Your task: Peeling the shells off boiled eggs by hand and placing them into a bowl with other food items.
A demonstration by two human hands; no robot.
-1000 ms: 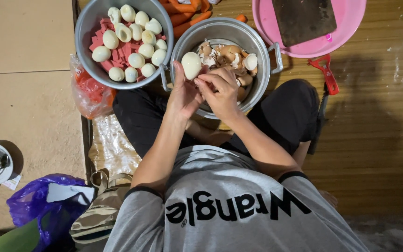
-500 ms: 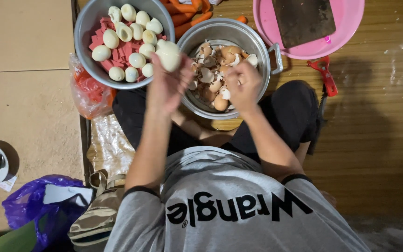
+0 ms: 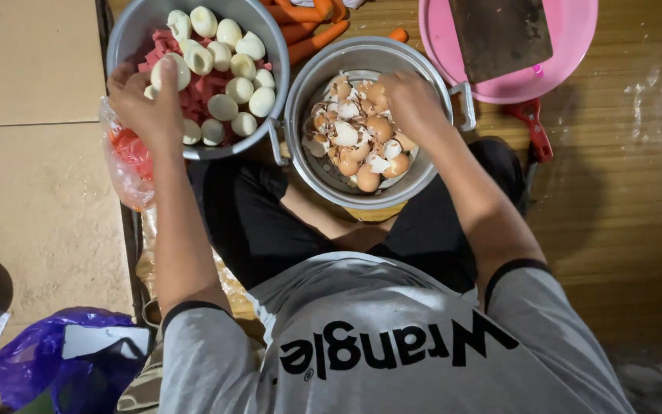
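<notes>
I sit cross-legged with two metal vessels in front of me. My left hand (image 3: pixel 143 103) holds a peeled white egg (image 3: pixel 170 73) over the left metal bowl (image 3: pixel 120 34), which contains several peeled eggs on pink sausage pieces. My right hand (image 3: pixel 411 100) reaches into the metal pot (image 3: pixel 430 172) on the right, fingers curled on a brown unpeeled egg (image 3: pixel 377 93). Broken eggshells and several more brown eggs (image 3: pixel 368 180) lie in that pot.
A pink round tray (image 3: pixel 568 46) carrying a dark cleaver (image 3: pixel 499 31) lies at the far right, a red handle (image 3: pixel 532 126) below it. Carrots (image 3: pixel 312 34) lie behind the vessels. A plastic bag with red contents (image 3: pixel 128 157) hangs left; a purple bag (image 3: pixel 40 360) sits near left.
My left hand has carried the peeled egg from the pot leftward over the bowl. My right hand has dropped the shells and moved deeper into the pot onto a brown egg.
</notes>
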